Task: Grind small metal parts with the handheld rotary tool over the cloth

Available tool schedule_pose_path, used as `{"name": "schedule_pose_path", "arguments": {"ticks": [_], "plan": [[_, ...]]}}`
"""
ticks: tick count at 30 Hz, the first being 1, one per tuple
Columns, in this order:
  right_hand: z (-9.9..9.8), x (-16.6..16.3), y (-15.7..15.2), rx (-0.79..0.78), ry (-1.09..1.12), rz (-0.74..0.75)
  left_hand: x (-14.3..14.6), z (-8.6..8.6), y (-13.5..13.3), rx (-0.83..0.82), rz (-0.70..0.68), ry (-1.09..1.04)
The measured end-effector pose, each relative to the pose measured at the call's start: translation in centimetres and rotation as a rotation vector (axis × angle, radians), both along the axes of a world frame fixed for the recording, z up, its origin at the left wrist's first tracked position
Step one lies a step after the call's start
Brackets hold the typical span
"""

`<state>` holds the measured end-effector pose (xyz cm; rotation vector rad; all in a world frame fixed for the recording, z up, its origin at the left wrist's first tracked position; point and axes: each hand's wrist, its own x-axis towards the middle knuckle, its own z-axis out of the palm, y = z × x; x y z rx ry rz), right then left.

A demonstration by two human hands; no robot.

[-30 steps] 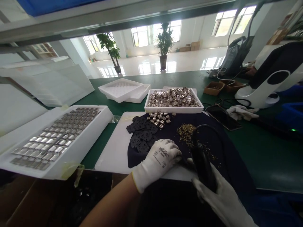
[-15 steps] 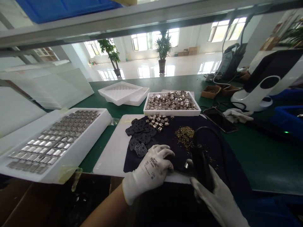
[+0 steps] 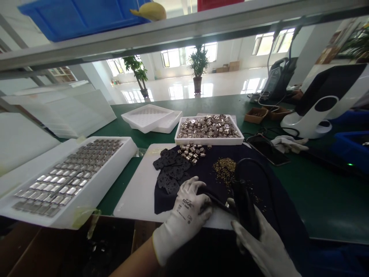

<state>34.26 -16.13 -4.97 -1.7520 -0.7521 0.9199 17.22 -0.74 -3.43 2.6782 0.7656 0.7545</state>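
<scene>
My left hand (image 3: 186, 209), in a white glove, is closed on a thin black plate (image 3: 215, 200) at the near edge of a dark cloth (image 3: 259, 181). My right hand (image 3: 259, 246), also gloved, grips a black corded tool (image 3: 245, 207) upright, its tip close to the plate. Beyond my left hand lies a pile of black perforated plates (image 3: 171, 171). A heap of small metal cylinders (image 3: 192, 151) and a scatter of tiny brass bits (image 3: 225, 169) rest on the cloth.
A white tray of metal cylinders (image 3: 209, 127) stands behind the cloth. A long white tray of shiny rectangular parts (image 3: 69, 173) is at the left. Empty white trays (image 3: 151, 115), a phone (image 3: 265, 145), a white-and-black machine (image 3: 323, 100) and a shelf overhead surround the green table (image 3: 317, 192).
My left hand has lifted a black plate off the cloth and turned it toward the tool. The right hand and tool stayed nearly in place. The view tilted up slightly.
</scene>
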Motion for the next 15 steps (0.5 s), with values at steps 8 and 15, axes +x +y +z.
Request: {"name": "schedule_pose_path", "arguments": {"ticks": [8, 15], "plan": [[0.2, 0.0, 0.3, -0.011, 0.079, 0.018, 0.7, -1.0, -0.6, 0.052, 0.011, -0.023], [-2.6, 1.7, -0.3, -0.001, -0.059, 0.098, 1.9, -3.6, 0.0, 0.283, 0.047, -0.167]]}}
